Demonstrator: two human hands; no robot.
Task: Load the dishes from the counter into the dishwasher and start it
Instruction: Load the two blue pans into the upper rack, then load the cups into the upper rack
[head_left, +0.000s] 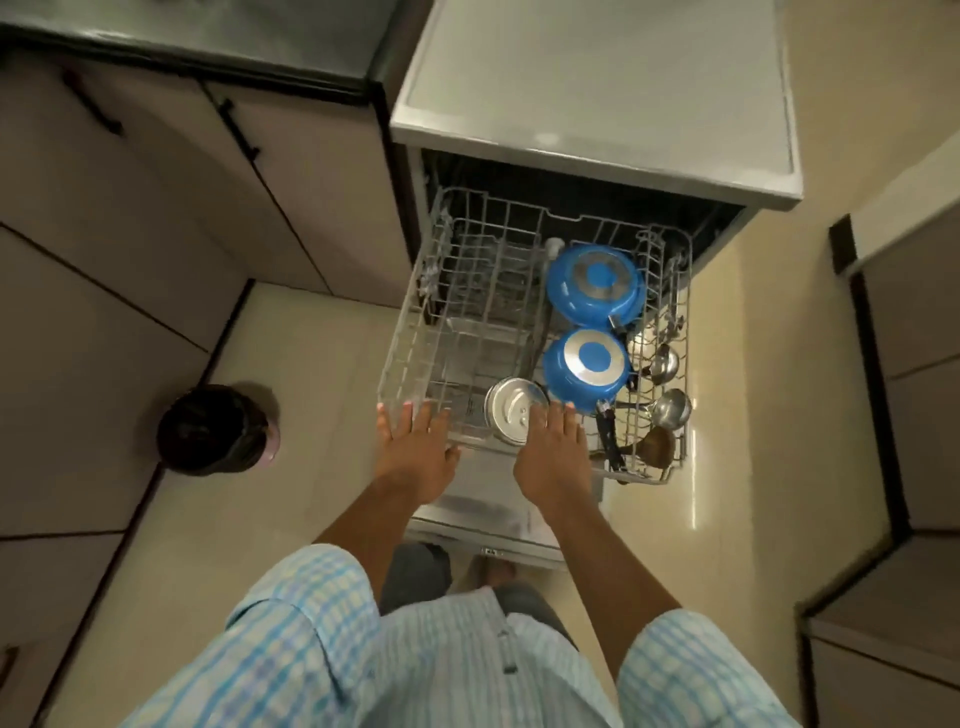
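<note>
Head view, looking down: a person in a checked shirt is standing before the open dishwasher (597, 104), whose lower rack (410, 332) is sitting drawn out over the lowered door (493, 512). The left hand (415, 447) is lying flat on the rack's front rim with fingers straight and spread, grasping nothing. The right hand (553, 457) is resting likewise on the same rim, its fingers extended and released, with the fingertips just beside a round steel lid (514, 410) and close to the nearer blue pan (587, 369). That pan is sitting upside down in the right half of the rack, and the farther blue pan (595, 283) is lying inverted just behind it; their dark handles are pointing toward the front right. Two steel ladles (670, 408) are lying along the rack's right side, with a brown spoon (657, 447) in the front right corner. The rack's left half is showing only wire tines. A dark bin (215, 428) is standing on the pale floor to the left, beside the cabinets (130, 208).
</note>
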